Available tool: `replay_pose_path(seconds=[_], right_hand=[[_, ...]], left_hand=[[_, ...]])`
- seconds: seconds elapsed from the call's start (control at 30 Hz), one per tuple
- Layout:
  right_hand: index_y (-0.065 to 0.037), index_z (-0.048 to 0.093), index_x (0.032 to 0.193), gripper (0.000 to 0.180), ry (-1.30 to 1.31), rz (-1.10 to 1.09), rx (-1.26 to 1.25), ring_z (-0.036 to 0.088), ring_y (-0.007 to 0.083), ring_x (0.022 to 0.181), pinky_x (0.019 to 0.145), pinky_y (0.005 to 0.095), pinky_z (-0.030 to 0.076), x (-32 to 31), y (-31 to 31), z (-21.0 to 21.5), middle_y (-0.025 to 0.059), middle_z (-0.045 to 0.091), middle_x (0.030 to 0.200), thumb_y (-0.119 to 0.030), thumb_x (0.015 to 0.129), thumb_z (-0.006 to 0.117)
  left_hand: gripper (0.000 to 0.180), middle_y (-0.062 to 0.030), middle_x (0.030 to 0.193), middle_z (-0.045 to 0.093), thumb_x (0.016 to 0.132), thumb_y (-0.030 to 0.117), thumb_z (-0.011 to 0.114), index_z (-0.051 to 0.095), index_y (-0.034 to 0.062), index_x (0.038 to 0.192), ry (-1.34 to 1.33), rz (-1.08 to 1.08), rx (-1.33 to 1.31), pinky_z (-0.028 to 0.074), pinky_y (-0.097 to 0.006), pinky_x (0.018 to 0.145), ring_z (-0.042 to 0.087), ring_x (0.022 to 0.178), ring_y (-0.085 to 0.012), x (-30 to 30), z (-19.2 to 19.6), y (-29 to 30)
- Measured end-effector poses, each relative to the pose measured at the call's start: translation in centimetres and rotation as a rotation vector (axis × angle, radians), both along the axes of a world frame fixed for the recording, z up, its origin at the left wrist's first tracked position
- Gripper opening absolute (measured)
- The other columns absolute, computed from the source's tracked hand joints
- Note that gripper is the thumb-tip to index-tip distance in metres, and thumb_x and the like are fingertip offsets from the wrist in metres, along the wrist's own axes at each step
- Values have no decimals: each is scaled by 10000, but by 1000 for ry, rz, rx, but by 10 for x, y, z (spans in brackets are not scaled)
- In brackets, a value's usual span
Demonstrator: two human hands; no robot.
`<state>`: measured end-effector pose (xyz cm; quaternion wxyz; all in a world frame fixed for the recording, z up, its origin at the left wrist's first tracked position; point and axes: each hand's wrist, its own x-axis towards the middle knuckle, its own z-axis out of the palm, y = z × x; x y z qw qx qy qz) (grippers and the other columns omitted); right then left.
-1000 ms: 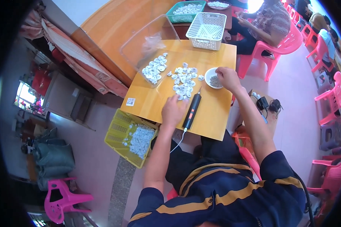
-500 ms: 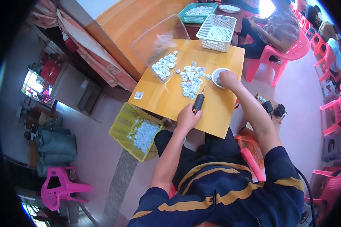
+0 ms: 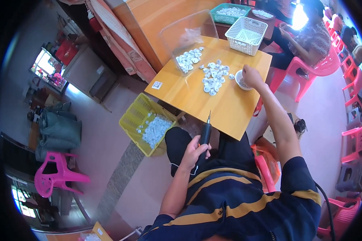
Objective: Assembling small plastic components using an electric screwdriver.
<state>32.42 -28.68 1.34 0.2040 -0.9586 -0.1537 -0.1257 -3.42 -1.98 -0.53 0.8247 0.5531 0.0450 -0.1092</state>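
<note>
My left hand grips a slim black electric screwdriver above my lap, its thin metal bit pointing up and away from me. At the table's right side, my right hand is at the mouth of a small white bowl with small greyish pieces in it. Its fingers are bunched together, and whatever they hold is hidden. Left of the bowl lies a loose group of small round white parts with dark centres. More of these white parts lie farther left, by an upright clear plastic panel.
A white plastic basket stands on the far corner of the wooden table. Below its left edge is a yellow crate holding many whitish pieces. A seated person and pink chairs are at the right.
My left hand has drawn the screwdriver back from over the table toward my lap. My right hand stays at the bowl, raised slightly from inside it. The whole view has shifted a little.
</note>
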Motion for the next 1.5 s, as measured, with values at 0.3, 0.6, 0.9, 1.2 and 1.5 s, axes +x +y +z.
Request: replay_pose_path(seconds=[0.3, 0.6, 0.9, 1.2, 1.5], right_hand=[[-54, 658, 909, 133, 26, 54, -13, 692, 385, 854, 767, 498, 543, -22, 13, 10, 202, 710, 895, -165, 867, 600], [-79, 694, 1022, 172, -144, 71, 24, 674, 376, 933, 832, 472, 547, -7, 77, 38, 153, 687, 1023, -136, 872, 631], [-138, 541, 1397, 544, -97, 397, -211, 327, 348, 1460, 1164, 576, 281, 45, 182, -22, 139, 360, 1578, -483, 978, 515], [-93, 555, 1349, 507, 66, 372, -253, 359, 346, 1434, 1139, 535, 316, 9, 167, -19, 154, 415, 1532, -393, 940, 562], [-98, 538, 1368, 503, 50, 394, -316, 383, 376, 1410, 1140, 514, 334, -68, 118, -14, 191, 445, 1487, -335, 927, 596]], left_hand=[[335, -96, 948, 648, 947, 115, 621, 486, 5, 1232, -14, 52, -16, 559, -300, 661, 654, 708, -155, -9, -10, -4], [362, -61, 898, 633, 918, 102, 667, 502, 6, 1226, 38, 210, 32, 531, -250, 614, 634, 672, -108, 20, 17, 18], [350, -91, 943, 647, 931, 84, 625, 493, -1, 1244, 70, 256, 99, 546, -274, 647, 649, 692, -143, 33, 2, 38], [342, -43, 859, 592, 917, 114, 673, 509, -3, 1194, 96, 333, 69, 525, -242, 620, 628, 670, -106, 37, -8, 45], [326, -67, 927, 653, 940, 141, 650, 514, 24, 1212, 59, 267, 110, 547, -262, 627, 653, 690, -124, 29, -14, 43]])
